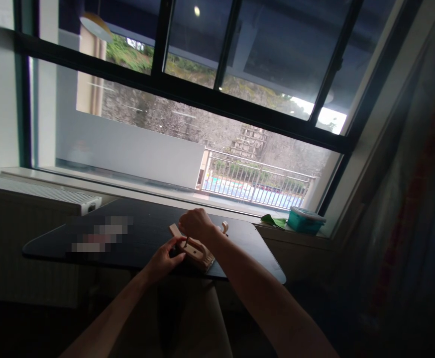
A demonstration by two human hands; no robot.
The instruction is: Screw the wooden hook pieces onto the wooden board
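A small light-wood piece with a raised curved part and a dark hole (pixel 195 251) lies near the front edge of the dark table. My left hand (pixel 165 258) holds its left end between thumb and fingers. Above it my right hand (pixel 197 223) is closed, with the fingers bent down over a thin upright part; what they grip is too small to name. A flat wooden strip (pixel 174 230) sticks out behind my hands. Past my right wrist rests a small curved wooden piece (pixel 225 227).
The dark table (pixel 143 214) stands against a window sill. A blurred patch (pixel 100 235) covers something on its left. On the sill are a teal box with a lid (pixel 305 221) and a green leaf-like item (pixel 273 221). A white radiator (pixel 31 238) stands at left.
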